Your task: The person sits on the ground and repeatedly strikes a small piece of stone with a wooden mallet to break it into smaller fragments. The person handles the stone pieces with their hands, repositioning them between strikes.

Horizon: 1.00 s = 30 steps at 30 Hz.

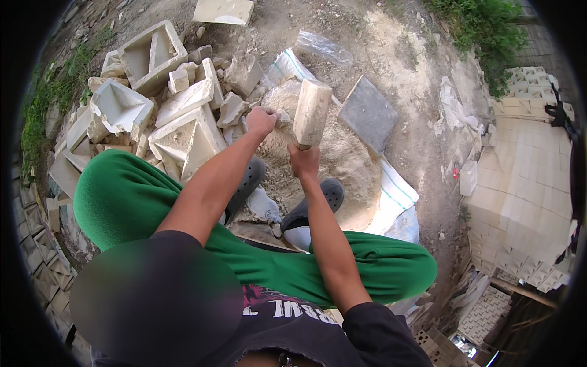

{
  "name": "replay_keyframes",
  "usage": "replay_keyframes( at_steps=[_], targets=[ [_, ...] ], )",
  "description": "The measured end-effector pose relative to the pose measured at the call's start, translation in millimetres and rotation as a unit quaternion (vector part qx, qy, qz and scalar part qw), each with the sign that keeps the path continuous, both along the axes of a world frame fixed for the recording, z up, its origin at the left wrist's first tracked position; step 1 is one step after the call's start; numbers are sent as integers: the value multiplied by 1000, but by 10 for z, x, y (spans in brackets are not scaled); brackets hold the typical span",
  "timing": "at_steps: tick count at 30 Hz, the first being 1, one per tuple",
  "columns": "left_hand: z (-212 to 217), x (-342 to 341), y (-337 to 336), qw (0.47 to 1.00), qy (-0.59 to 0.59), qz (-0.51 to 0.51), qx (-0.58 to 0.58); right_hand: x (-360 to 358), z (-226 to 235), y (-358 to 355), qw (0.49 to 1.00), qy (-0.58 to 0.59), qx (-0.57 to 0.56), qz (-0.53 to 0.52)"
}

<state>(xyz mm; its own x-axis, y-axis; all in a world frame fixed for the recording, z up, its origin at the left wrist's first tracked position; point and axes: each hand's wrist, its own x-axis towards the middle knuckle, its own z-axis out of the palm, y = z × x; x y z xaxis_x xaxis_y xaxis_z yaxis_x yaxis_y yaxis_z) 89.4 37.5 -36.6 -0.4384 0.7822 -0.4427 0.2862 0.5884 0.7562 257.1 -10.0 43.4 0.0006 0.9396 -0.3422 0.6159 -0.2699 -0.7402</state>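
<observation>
From my seat I see the left hand (262, 121) with its fingers curled nearly closed, pinching a small, pale, rough stone-like fragment (283, 116) at the tips. The right hand (304, 161) is wrapped firmly round the handle of a pale, block-headed, wooden-looking mallet (312, 113), whose head stands just right of the fragment with a narrow gap between them. Both sit over a heap of pale, crumbled powder and grit (345, 153) spread on a white woven sheet with blue-green stripes (400, 183).

My left side is tight: a jumbled pile of broken, cream-coloured, hollow cast blocks (189, 140) comes right up beside the left hand, its sharp corners facing several ways. A flat, dark grey, square slab (368, 114) lies at the heap's right edge, near the mallet head. Below, two dark grey perforated rubber clogs (313, 205) and knees in green fabric trousers (373, 260) bound the near side. I have more room to the right, where a strip of bare brown dirt (437, 177) runs between the sheet and a tall stack of cream-coloured blocks (520, 189).
</observation>
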Motion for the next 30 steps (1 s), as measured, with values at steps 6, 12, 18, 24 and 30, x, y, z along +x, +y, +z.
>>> replay_keyframes(
  at_steps=[6,12,18,24,30],
  targets=[
    [-111,-111,51,999,-35,6,-7,31,8,107,996,8,-89,-16],
    [2,-120,-20,999,-29,28,-12,-77,172,227,994,85,65,-29],
    [30,-61,-20,997,-68,38,-6,113,-438,-90,990,68,-115,-48],
    [36,-72,-44,996,-68,49,7,45,-33,163,1000,6,-7,-9],
    [167,-49,-30,997,-64,43,-19,-68,-206,103,993,16,118,-2]
  ],
)
